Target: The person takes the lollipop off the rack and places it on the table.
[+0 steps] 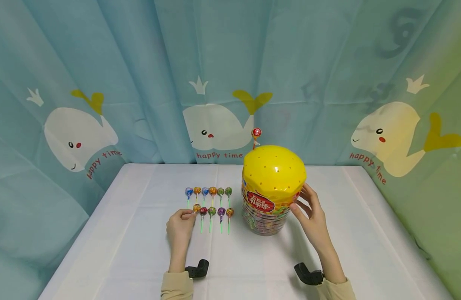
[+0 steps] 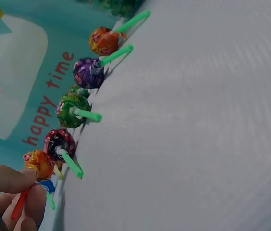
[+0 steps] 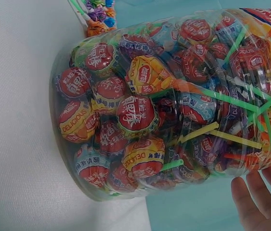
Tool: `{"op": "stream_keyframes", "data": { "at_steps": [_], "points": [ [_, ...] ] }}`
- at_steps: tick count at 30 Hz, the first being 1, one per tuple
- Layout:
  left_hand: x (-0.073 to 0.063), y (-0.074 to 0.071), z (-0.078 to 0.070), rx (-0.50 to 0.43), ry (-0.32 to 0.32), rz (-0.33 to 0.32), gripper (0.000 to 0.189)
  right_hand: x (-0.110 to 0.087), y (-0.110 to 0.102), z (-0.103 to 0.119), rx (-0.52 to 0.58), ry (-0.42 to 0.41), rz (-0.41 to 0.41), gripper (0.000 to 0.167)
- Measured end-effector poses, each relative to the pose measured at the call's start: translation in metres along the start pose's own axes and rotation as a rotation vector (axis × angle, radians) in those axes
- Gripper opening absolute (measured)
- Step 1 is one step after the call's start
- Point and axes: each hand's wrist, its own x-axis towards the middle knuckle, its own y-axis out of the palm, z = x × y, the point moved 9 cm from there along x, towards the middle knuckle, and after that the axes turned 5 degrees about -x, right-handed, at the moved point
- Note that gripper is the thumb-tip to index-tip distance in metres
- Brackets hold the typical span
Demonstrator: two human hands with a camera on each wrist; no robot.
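My left hand (image 1: 180, 228) pinches the red stick of an orange-wrapped lollipop (image 2: 38, 163) between thumb and finger, at the left end of the front row. Beside it lie a dark red lollipop (image 2: 59, 143), a green lollipop (image 2: 72, 109), a purple lollipop (image 2: 88, 73) and another orange lollipop (image 2: 104, 41), with green sticks. A clear jar (image 3: 126, 115) full of wrapped lollipops stands upright to the right, under a domed yellow lid (image 1: 274, 168). My right hand (image 1: 312, 218) touches its right side near the lid, fingers (image 3: 245, 192) extended and thumb in front.
Behind the front row lies a second row of lollipops, including a blue lollipop (image 1: 189, 191) at its left end. A red lollipop (image 1: 256, 132) pokes up behind the lid. The white table (image 1: 133, 250) ends at a whale-print curtain (image 1: 148, 75).
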Motion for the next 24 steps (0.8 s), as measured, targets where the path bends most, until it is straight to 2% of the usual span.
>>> {"op": "stream_keyframes", "data": {
  "at_steps": [10,18,24],
  "points": [
    [0.0001,-0.0021,0.0042,0.032,0.012,0.003,0.014,0.0001,0.0002,-0.0007,-0.002,0.002,0.0,0.068],
    [0.0011,0.0019,0.008,0.075,-0.023,0.047,0.015,0.0003,0.0009,-0.0017,0.0,0.007,0.002,0.068],
    [-0.0002,0.0042,0.0069,0.089,-0.023,0.074,0.014,0.0003,0.0006,-0.0016,0.005,0.0,0.0,0.068]
  ]
}}
